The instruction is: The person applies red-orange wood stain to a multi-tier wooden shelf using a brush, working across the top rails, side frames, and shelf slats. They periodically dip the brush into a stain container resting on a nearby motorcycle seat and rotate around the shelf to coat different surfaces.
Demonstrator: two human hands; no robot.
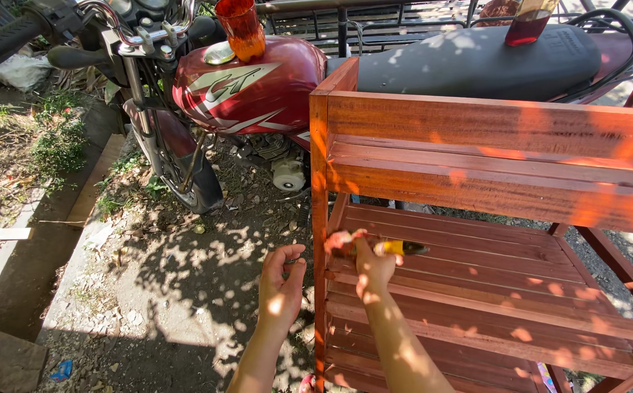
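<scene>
A red-brown wooden slatted shelf rack (491, 145) stands in front of me on the ground. My right hand (371, 268) reaches between its slats and grips a paintbrush with a yellow handle (396, 248), held against the rack's left post near a middle shelf. My left hand (281, 287) hovers just left of that post, fingers loosely curled with the fingertips together; whether it holds anything small I cannot tell.
A red motorcycle (251, 87) is parked right behind the rack, its black seat (476, 62) above the rack's top rail. An orange plastic cup (242, 29) stands on the tank and a bottle of red liquid (527, 25) on the seat. Dirt ground with leaves lies to the left.
</scene>
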